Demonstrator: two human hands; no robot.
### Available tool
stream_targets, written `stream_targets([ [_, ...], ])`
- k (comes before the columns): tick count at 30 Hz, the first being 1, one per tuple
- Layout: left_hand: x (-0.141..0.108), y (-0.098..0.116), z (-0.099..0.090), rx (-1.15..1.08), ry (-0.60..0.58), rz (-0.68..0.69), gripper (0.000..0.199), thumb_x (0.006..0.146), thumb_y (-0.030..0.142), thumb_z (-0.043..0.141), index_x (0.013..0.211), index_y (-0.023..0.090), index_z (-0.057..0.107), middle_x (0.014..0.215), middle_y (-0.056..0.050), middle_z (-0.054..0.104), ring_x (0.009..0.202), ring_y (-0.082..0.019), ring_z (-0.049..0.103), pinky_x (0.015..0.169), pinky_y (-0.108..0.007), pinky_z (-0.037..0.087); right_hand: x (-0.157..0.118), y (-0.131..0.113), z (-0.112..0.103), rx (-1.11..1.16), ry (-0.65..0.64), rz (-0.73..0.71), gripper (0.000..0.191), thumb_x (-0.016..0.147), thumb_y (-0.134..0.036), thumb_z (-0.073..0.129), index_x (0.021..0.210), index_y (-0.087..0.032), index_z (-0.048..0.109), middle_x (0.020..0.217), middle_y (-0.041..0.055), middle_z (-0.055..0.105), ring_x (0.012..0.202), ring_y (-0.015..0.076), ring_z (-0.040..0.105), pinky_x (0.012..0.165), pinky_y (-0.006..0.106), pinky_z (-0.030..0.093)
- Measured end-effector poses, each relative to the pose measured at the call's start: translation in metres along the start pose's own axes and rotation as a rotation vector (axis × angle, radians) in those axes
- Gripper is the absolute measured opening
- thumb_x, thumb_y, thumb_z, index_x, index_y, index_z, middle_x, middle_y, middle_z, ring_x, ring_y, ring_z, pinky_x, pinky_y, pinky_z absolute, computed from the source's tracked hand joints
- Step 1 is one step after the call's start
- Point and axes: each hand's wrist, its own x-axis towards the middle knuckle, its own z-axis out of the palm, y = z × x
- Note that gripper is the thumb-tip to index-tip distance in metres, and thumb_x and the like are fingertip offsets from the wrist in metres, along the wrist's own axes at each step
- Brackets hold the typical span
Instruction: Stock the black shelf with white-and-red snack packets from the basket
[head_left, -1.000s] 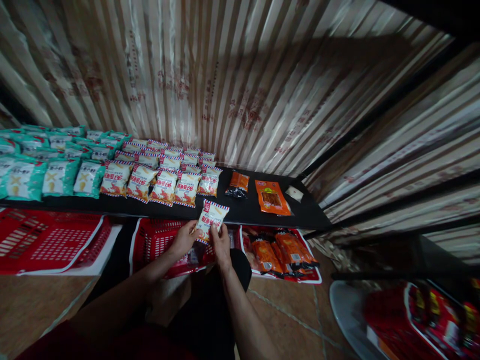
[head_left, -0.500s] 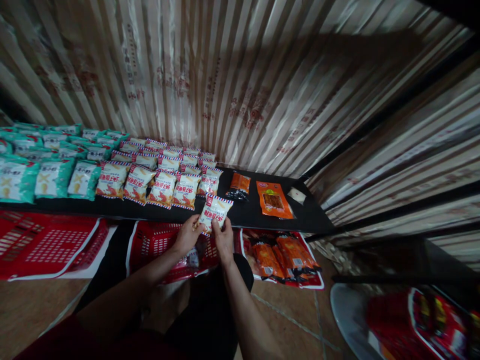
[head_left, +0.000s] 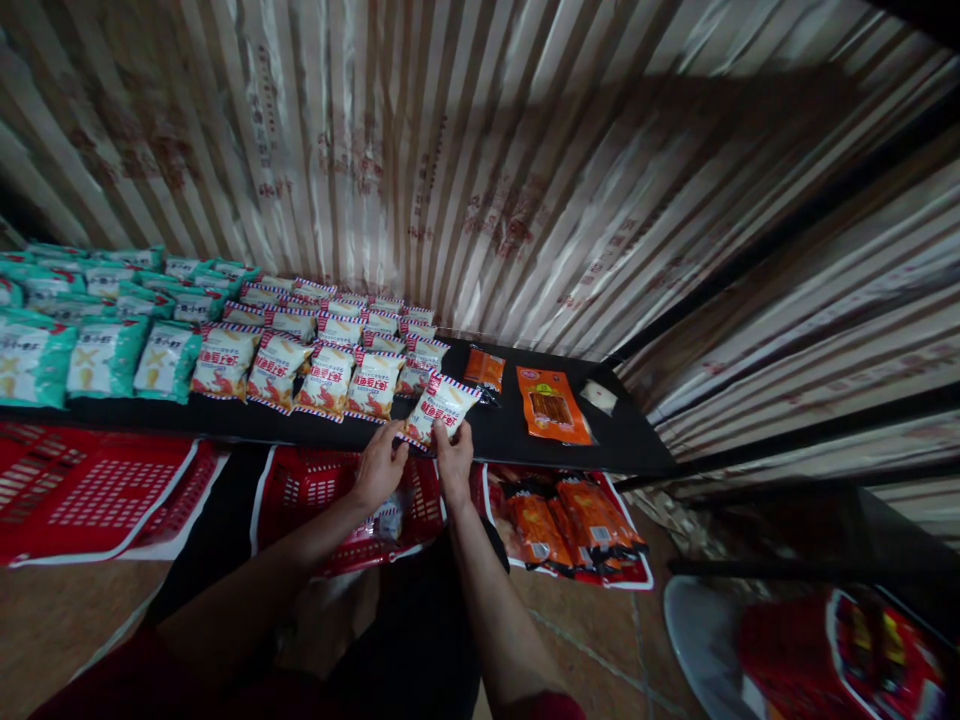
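Observation:
A white snack bag (head_left: 441, 408) with red lettering and a striped border is tilted at the front edge of the black shelf (head_left: 517, 440). My right hand (head_left: 454, 465) grips its lower edge, thumb on the front. My left hand (head_left: 381, 466) is closed at the bag's lower left corner; its fingertips are partly hidden. Just left of the held bag stand rows of matching bags (head_left: 374, 384). Right of it lie a small orange-and-black packet (head_left: 484, 370) and a flat orange packet (head_left: 553, 405).
Teal snack bags (head_left: 105, 358) fill the shelf's left end. A small white packet (head_left: 599, 397) lies near its right end. Below are red baskets (head_left: 97, 490), one with orange packets (head_left: 592, 515). Striped fabric (head_left: 360, 140) hangs behind. A grey basin (head_left: 701, 630) sits at lower right.
The held bag has moved slightly right and up and turned clockwise, its top leaning right. Both hands have shifted slightly right with it. The view has shifted a little.

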Motion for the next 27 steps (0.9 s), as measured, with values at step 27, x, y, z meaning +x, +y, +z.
stream_targets([
  [27, 0.013, -0.018, 0.009, 0.488, -0.095, 0.335, 0.045, 0.082, 0.009, 0.039, 0.127, 0.011, 0.046, 0.142, -0.014, 0.038, 0.132, -0.024, 0.034, 0.106, -0.041, 0.038, 0.045, 0.014, 0.025, -0.325, -0.055, -0.227, 0.041, 0.079, -0.047, 0.053, 0.106, -0.016, 0.057, 0.097, 0.0075, 0.063, 0.088, 0.0193, 0.057, 0.081, 0.033, 0.045],
])
